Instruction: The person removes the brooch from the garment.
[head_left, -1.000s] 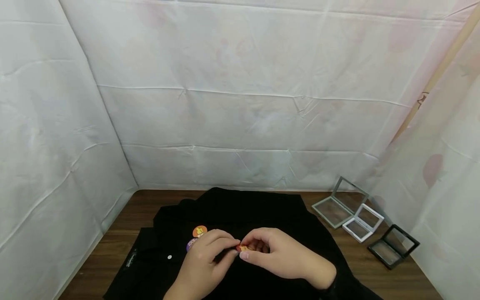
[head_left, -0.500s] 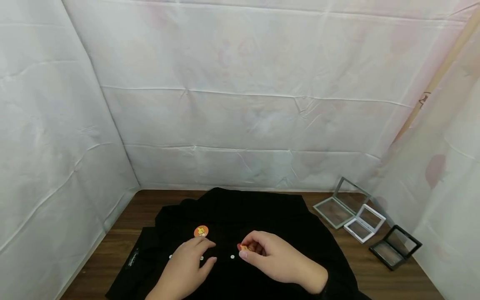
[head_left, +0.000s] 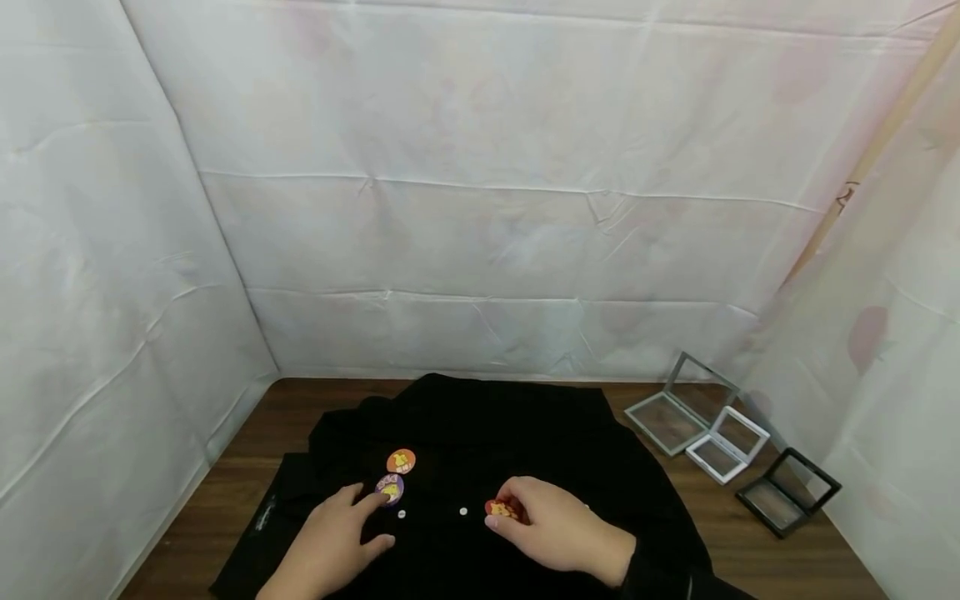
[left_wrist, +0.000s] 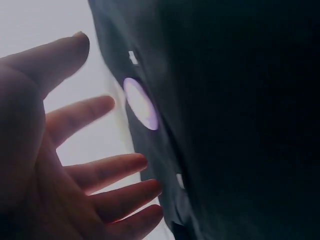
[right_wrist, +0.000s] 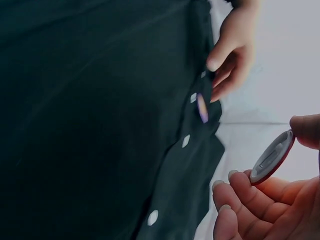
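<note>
Nothing I can read
The pale marking [head_left: 264, 515] on the black garment [head_left: 525, 433] is too small for me.

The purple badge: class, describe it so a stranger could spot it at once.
On the wooden table lies a black garment. On its left, beside the left hand, lies the purple badge, just nearer than an orange badge. Its purple colour separates it from that and the red badge the right hand pinches.
</note>
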